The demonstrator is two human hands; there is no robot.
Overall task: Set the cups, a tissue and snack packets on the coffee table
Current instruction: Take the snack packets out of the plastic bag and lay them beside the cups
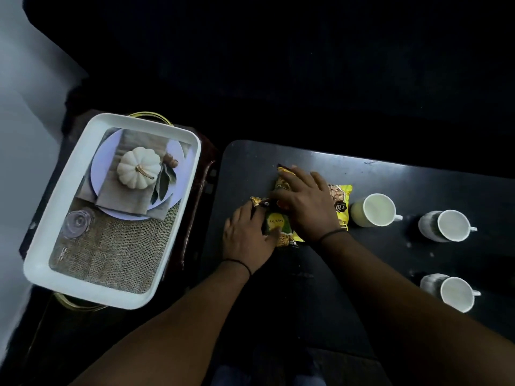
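Note:
Yellow snack packets (342,203) lie in a small pile near the left end of the black coffee table (390,176). My left hand (248,235) rests on the left packet (278,222), fingers spread over it. My right hand (303,204) lies flat across the pile, palm down, covering most of it. Three white cups stand to the right: one (373,210) beside the packets, one (446,225) farther right, one (451,292) nearer me. I see no tissue.
A white tray (178,240) with a printed pumpkin picture stands on a dark stand to the left of the table, nothing in it. The surroundings are dark. My legs show below the table's near edge.

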